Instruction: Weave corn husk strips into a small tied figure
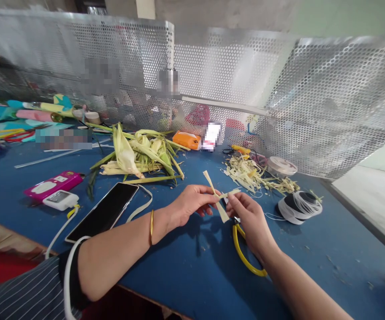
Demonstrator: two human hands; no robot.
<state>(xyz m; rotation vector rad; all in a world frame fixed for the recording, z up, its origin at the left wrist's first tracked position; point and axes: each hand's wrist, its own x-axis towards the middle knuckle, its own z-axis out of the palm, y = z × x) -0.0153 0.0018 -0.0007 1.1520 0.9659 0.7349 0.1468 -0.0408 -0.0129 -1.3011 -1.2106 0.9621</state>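
Above the blue tabletop, my left hand (197, 202) pinches pale corn husk strips (223, 212) where they cross. My right hand (247, 215) is closed on the end of the strip that points right, thumb against fingers. One strip runs from upper left to a wider lower end. Yellow-handled scissors (241, 255) lie on the table under my right hand, their blades partly hidden by it. Beyond my hands sits a heap of green corn husks (146, 153). A pile of husk scraps (252, 173) lies at the back right.
A spool of white thread (299, 207) and a tape roll (282, 166) stand to the right. A dark-screened phone (104, 211), a pink device (54, 186) and a white cable lie left. An orange packet (186, 140) rests before the perforated metal screen (226, 62).
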